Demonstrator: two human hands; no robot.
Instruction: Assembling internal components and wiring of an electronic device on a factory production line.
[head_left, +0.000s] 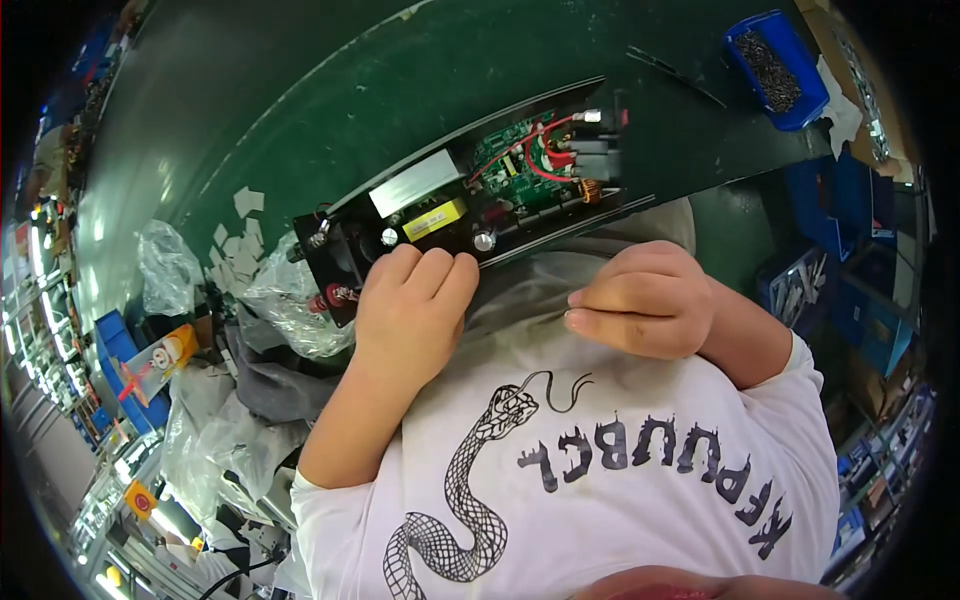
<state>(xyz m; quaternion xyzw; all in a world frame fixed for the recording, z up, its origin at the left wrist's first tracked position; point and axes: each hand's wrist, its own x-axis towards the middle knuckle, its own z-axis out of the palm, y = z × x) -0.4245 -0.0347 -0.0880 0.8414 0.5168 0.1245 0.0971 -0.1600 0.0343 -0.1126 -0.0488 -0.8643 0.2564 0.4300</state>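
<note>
An open black metal case with a green circuit board lies slanted on the bench in front of me. Inside it are a yellow transformer, a silvery heat sink, round capacitors and red wires. My left hand is closed over the near edge of this device, close to its left end; the fingertips are hidden. To the right, in front of my shirt and apart from the case, my right hand is pinched. A tiny bright bit shows at its fingertips, too small to name.
A blue bin of small screws stands at the far right. Scraps of white paper and clear plastic bags lie left of the case. More blue bins sit at the right, below the bench edge. A thin dark tool lies at the back.
</note>
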